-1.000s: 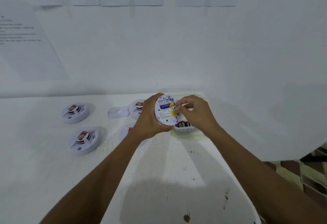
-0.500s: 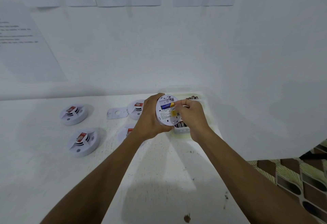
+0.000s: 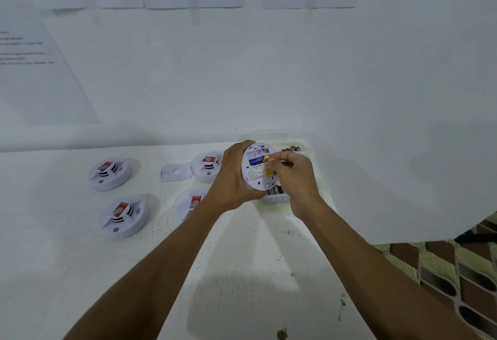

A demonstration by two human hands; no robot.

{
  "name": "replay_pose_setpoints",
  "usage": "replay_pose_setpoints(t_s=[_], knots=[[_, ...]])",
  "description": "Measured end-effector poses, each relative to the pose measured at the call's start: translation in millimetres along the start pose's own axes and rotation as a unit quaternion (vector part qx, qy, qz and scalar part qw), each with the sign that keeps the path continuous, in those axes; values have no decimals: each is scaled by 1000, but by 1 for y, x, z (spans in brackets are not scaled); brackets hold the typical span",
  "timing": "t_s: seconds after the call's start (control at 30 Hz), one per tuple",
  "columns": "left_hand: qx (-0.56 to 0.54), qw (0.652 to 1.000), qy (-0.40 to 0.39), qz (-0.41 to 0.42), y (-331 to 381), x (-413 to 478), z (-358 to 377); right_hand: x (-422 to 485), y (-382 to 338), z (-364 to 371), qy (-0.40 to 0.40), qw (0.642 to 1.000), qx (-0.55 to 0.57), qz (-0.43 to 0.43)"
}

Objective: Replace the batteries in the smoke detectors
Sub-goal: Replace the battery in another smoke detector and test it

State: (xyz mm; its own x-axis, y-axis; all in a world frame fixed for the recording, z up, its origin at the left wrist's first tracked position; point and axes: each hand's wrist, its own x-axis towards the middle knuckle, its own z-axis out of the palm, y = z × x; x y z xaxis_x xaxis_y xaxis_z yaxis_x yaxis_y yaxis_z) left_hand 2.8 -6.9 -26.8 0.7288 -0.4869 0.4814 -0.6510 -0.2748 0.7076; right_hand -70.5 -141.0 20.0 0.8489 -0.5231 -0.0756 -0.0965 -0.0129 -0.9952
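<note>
forearms bare to the frame edge; left hand, right hand seemingly bare too

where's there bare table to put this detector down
Widest bare patch: the near table between the forearms, short of the battery tray. Also the near left corner, this side of the front left detector. Crowded: around the mounting plate, the middle detector and the left hand.
</note>
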Motion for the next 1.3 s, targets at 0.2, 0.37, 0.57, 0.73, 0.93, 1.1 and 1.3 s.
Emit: replay_pose_setpoints(t_s=[0.2, 0.37, 0.57, 0.73, 0.93, 1.1, 1.3], knots=[[-14, 1000, -2, -7, -1, 2, 4, 3, 6, 0, 8, 1000, -2, -11], [-49, 998, -3, -37, -4, 0, 7, 4, 8, 4, 17, 1000, -6, -13], [-70, 995, -17, -70, -8, -5, 4, 1, 9, 9, 30, 999, -18, -40], [-67, 996, -11, -60, 1, -4, 6, -2, 7, 8, 88, 973, -114, -181], [-41, 998, -24, -34, 11, -1, 7, 7, -5, -4, 54, 975, -90, -195], [-27, 999, 2, -41, -11, -2, 4, 35, -14, -48, 30, 977, -110, -182], [-25, 999, -10, -37, -10, 2, 5, 67, 8, -72, -96, 832, -514, -186]])
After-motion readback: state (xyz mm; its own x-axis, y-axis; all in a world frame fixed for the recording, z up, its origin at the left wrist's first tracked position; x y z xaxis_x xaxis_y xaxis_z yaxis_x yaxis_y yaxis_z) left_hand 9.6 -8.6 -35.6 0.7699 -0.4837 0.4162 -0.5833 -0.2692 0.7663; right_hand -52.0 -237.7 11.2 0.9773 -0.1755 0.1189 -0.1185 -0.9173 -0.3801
